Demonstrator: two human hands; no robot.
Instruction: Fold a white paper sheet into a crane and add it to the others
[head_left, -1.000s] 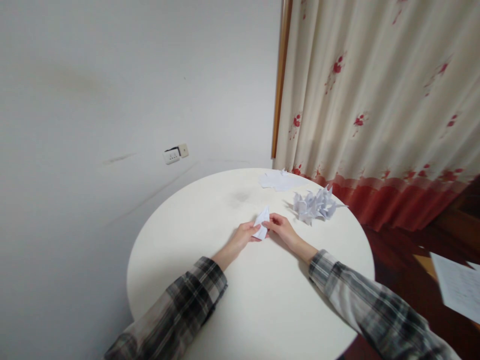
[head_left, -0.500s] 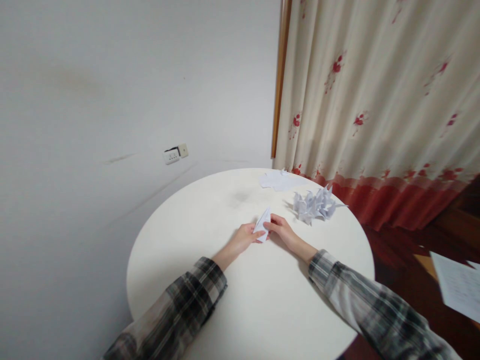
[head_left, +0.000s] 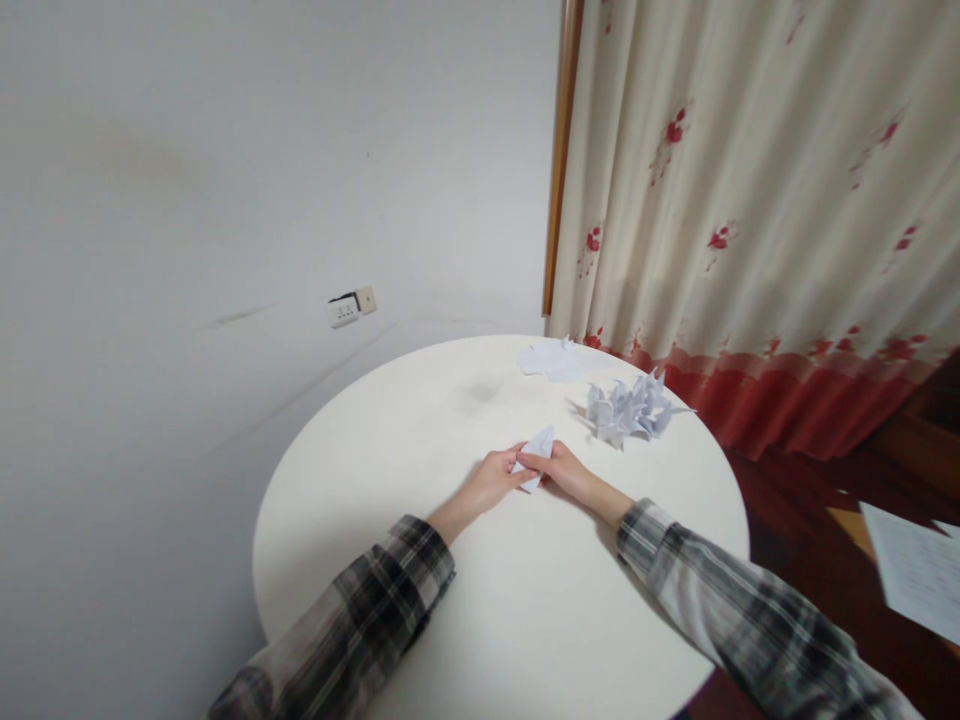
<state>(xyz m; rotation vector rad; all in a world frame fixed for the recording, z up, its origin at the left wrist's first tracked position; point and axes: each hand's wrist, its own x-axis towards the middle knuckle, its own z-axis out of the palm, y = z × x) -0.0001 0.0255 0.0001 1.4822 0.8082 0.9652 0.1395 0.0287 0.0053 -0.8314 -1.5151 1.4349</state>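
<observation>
Over the middle of the round white table, both hands grip one small piece of folded white paper, shaped like a narrow diamond. My left hand pinches it from the left, thumb lying across its lower part. From the right, my right hand holds it with the thumb pressed on its face. Some fingers of both hands are hidden behind the paper. Just beyond my right hand stands a cluster of several folded paper cranes.
Flat white paper sheets lie at the table's far edge, with a small folded piece on them. A wall with a power socket rises at the left. A flowered curtain hangs behind, and printed sheets lie lower right.
The folded paper has shifted slightly right and its tip has tilted further right. My right thumb has moved left across its face, closer to the left thumb.
</observation>
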